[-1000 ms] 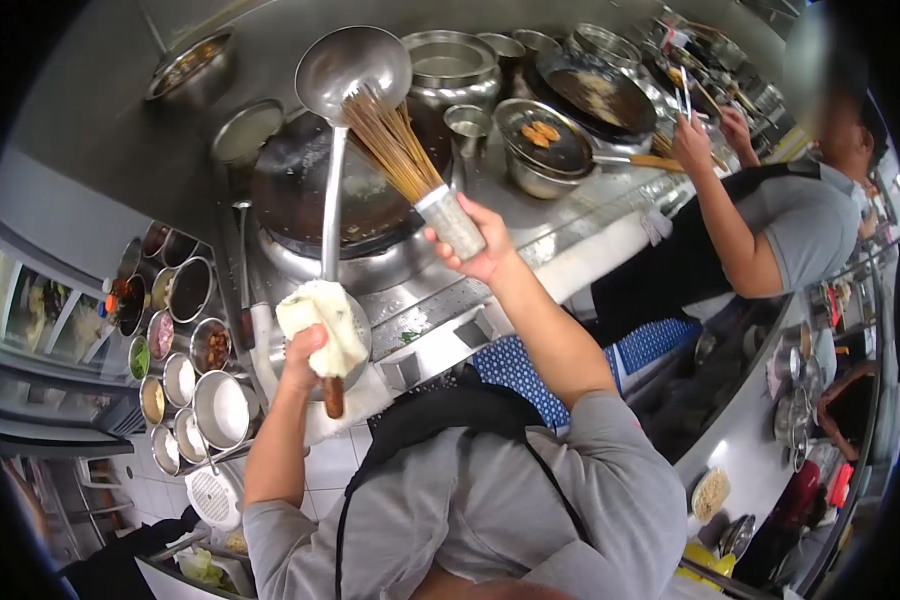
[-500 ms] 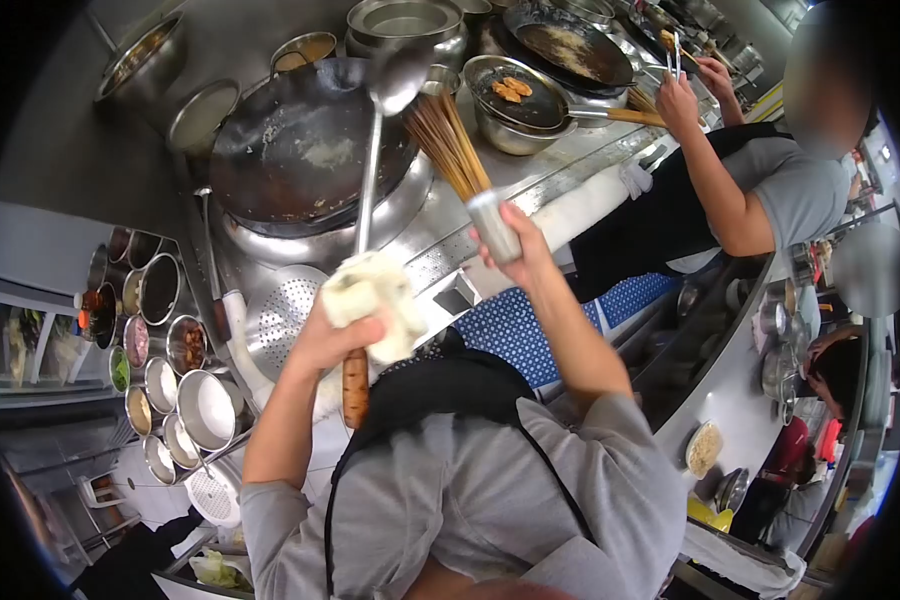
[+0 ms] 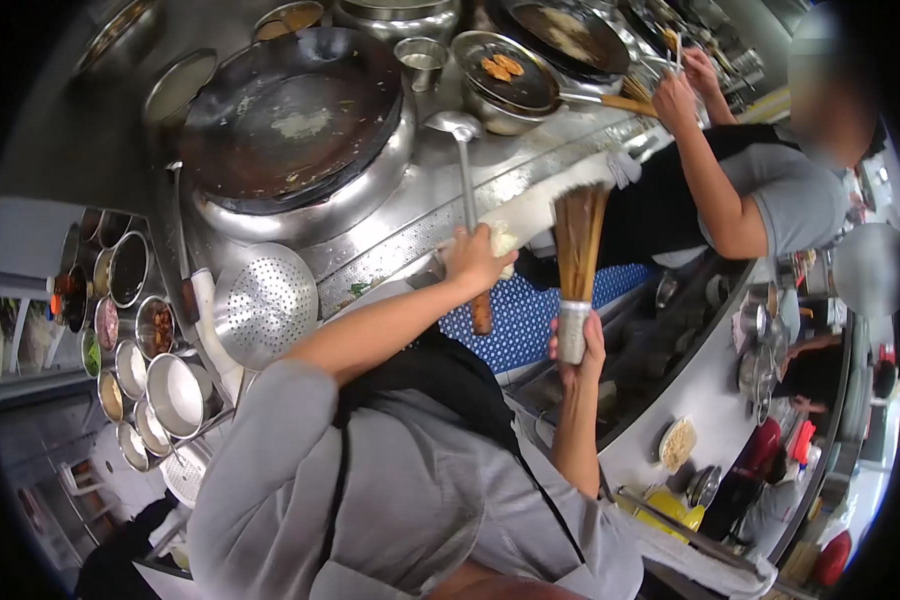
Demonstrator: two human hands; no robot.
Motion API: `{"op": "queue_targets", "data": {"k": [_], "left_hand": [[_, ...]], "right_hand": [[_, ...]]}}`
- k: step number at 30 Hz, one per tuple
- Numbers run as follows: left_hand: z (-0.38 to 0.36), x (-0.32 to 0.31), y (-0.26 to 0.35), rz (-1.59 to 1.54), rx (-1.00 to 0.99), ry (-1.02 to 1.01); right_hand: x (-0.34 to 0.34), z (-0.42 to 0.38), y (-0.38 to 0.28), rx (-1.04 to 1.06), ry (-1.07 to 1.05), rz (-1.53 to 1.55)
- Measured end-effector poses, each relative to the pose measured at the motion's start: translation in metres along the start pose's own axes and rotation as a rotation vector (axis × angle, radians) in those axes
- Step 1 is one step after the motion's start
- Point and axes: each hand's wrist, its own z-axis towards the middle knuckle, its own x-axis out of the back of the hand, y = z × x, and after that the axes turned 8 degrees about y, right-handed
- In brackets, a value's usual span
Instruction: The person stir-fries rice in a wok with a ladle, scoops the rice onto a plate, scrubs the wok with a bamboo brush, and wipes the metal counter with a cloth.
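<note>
My left hand (image 3: 478, 262) is closed around a cream cloth (image 3: 503, 243) and the handle of a metal ladle (image 3: 454, 124). The ladle's bowl is over the steel counter, right of the big wok, and its wooden grip end sticks out below my hand. In my right hand (image 3: 592, 350) I grip a bamboo wok brush (image 3: 578, 240) by its wrapped base, bristles pointing up. The brush is held apart from the ladle, above the blue dotted mat. The large dark wok (image 3: 300, 120) sits on its ring with light residue inside.
A perforated strainer (image 3: 267, 305) lies left of my arm, with several bowls of ingredients (image 3: 177, 395) beyond it. A pan with browned pieces (image 3: 502, 68) rests on a pot. At the right, a co-worker (image 3: 760, 190) stands close, holding tongs.
Both hands have moved right. The ladle has come away from the wok's edge and lower, with the cloth still in my left hand. The brush has swung upright, farther from the wok.
</note>
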Motion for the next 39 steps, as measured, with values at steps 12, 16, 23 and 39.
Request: {"op": "queue_targets", "data": {"k": [12,16,23,39], "left_hand": [[-0.041,0.166,-0.026,-1.975,-0.306,-0.76],[-0.146,0.302,0.014,-1.957,-0.818,-0.665],[-0.223,0.361,0.044,-1.807,-1.398,-0.204],[-0.31,0.368,0.029,-1.493,-1.589,0.496]], "right_hand": [[-0.083,0.043,-0.028,-0.022,-0.544,-0.085],[-0.2,0.07,-0.04,-0.032,-0.706,-0.359],[-0.424,0.134,0.021,0.227,-1.038,-1.132],[-0.518,0.153,0.158,0.716,-1.009,-1.468]]}}
